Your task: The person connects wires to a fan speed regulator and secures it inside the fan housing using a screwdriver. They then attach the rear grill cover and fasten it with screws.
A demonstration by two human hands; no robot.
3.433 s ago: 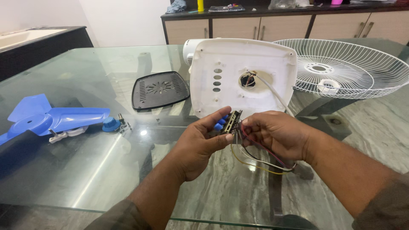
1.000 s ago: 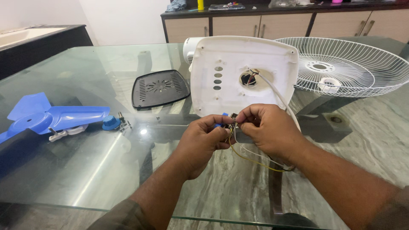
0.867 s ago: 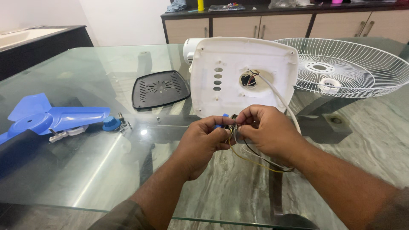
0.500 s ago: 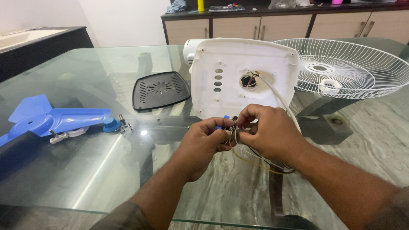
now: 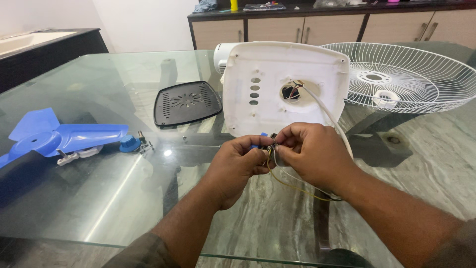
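One blue fan blade [image 5: 54,139], one black cover [image 5: 186,101], one white grille [image 5: 401,77].

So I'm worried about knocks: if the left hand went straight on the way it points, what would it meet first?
Probably the right hand, which it already meets around the small wired part; beyond stands the white fan housing, though depth is unclear.
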